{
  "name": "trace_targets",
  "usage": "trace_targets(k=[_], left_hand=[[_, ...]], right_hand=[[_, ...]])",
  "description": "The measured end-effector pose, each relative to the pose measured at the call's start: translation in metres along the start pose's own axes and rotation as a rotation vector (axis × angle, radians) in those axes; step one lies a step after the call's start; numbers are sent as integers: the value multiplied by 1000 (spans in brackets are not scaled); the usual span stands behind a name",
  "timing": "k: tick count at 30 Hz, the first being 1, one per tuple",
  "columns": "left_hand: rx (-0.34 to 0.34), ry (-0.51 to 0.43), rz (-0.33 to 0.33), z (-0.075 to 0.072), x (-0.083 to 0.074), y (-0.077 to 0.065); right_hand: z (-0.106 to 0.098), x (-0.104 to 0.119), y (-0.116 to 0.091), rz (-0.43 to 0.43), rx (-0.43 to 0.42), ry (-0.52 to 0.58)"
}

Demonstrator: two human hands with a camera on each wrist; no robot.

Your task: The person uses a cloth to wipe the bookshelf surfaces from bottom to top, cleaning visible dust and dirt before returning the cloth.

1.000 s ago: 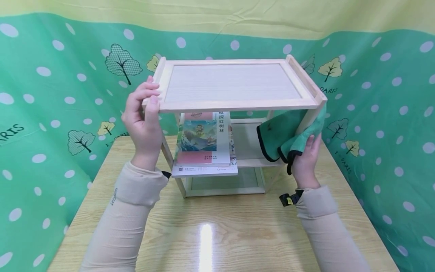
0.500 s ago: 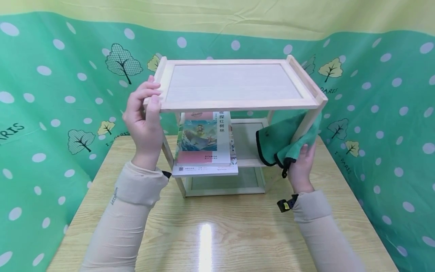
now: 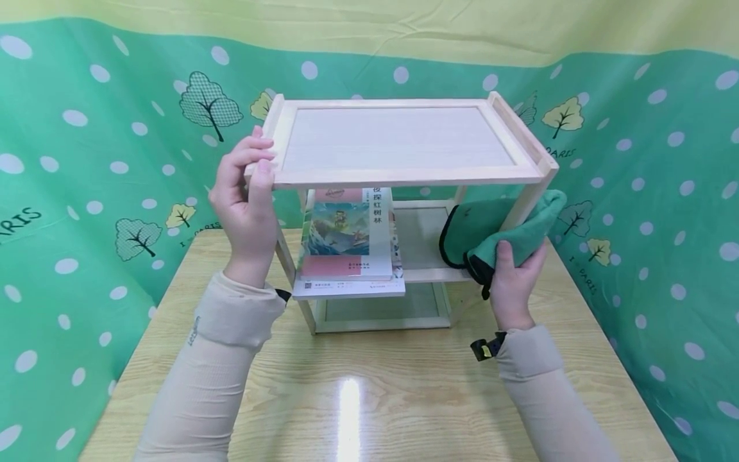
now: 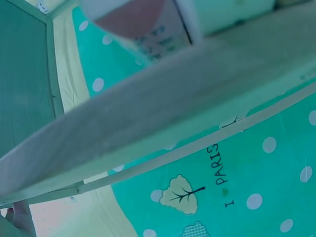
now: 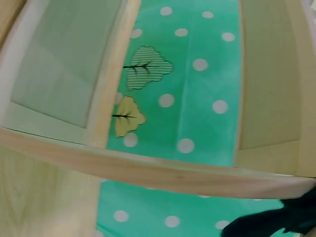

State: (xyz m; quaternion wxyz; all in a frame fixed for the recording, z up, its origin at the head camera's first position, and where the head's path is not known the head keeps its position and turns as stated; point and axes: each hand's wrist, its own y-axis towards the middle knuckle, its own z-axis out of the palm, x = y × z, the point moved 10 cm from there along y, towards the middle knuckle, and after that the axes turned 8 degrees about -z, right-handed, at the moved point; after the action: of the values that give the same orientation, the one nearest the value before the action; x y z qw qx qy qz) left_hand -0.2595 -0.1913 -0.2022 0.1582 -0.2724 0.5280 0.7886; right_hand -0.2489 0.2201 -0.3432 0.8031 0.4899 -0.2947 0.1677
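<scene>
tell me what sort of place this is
Probably a curtained-off tabletop workspace: polka-dot fabric hangs on three sides of the wood-grain table, on which stands a small shelf rack holding books.

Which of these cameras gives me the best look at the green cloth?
The head view: it shows most of the green cloth, including black edging, around the shelf post in the right hand. The right wrist view catches only a dark piece at lower right, probably the cloth. In the left wrist view, I can't make it out.

Dotted green backdrop, wood-grain table
</scene>
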Motion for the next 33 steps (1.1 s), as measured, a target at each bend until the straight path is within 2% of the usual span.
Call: trace_targets(k=[4,13,21,27,33], left_hand=[[6,10,-1,1,0,-1],[-4,0,6,-2,-1,-4],[0,14,26,-1,-2,-6],[4,9,41,2,-1,-7],[-7,22,41,-2,-1,-7]], right_hand=[[2,10,7,-14,-21,-72],[11,34,22,-107,-37,-120],[22,61,40,-205,-54,-82],[29,80,49,-230,-78,-39],[40,96,57,-244,-76,-32]])
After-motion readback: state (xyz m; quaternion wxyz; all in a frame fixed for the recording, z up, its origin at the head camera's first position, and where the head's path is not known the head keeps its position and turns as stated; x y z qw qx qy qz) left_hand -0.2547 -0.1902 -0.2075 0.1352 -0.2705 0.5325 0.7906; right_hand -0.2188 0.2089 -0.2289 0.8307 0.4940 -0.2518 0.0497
